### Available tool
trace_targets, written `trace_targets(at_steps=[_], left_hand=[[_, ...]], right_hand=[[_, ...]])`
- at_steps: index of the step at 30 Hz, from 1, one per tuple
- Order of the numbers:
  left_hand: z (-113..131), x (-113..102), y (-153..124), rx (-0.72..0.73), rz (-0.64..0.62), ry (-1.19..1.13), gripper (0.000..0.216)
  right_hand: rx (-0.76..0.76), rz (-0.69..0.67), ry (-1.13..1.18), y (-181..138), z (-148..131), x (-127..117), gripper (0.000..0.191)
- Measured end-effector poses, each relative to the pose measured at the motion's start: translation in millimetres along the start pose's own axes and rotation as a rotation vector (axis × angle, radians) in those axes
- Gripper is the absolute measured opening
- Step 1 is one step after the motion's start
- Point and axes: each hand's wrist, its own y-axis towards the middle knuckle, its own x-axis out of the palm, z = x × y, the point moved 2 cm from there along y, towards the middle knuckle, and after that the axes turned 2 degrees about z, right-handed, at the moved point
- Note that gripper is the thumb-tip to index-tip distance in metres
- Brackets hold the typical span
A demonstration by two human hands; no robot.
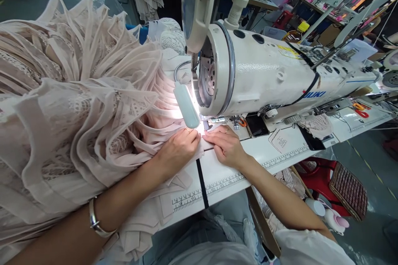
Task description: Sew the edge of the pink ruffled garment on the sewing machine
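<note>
My left hand (177,149) lies flat on pale pink fabric (93,103), pressing it to the white sewing table (236,174) just before the needle. My right hand (226,145), a ring on one finger, rests beside it on a fabric edge, fingertips at the presser foot (207,124). Both hands hold the cloth down under the white Juki sewing machine (267,78). A small lamp (186,105) shines brightly on the needle area, so the needle itself is washed out. A silver bangle (95,219) circles my left wrist.
A big heap of pink lace and strap pieces fills the left side. Printed rulers (217,186) run along the table's front edge. Orange scissors (360,109) lie at the far right. A red stool (323,174) and woven cushion (350,190) stand on the floor to the right.
</note>
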Motion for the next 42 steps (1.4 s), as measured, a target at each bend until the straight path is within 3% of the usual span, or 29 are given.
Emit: trace_targets(at_steps=[8, 13, 19, 26, 42], left_hand=[[-2, 2, -2, -0.011, -0.035, -0.069, 0.026], [-6, 5, -8, -0.128, -0.008, -0.175, 0.021], [-6, 7, -13, -0.095, 0.024, -0.168, 0.034], [-8, 12, -15, -0.164, 0.023, -0.269, 0.031], [-15, 20, -12, -0.213, -0.024, -0.265, 0.036]], right_hand=[[-0.007, -0.023, -0.018, 4, -5, 3, 0.038], [0.077, 0.012, -0.070, 7, -3, 6, 0.037], [0.130, -0.031, -0.083, 3, 0, 2, 0.042], [0.045, -0.023, -0.133, 3, -3, 4, 0.040], [0.074, -0.186, -0.175, 3, 8, 12, 0.038]])
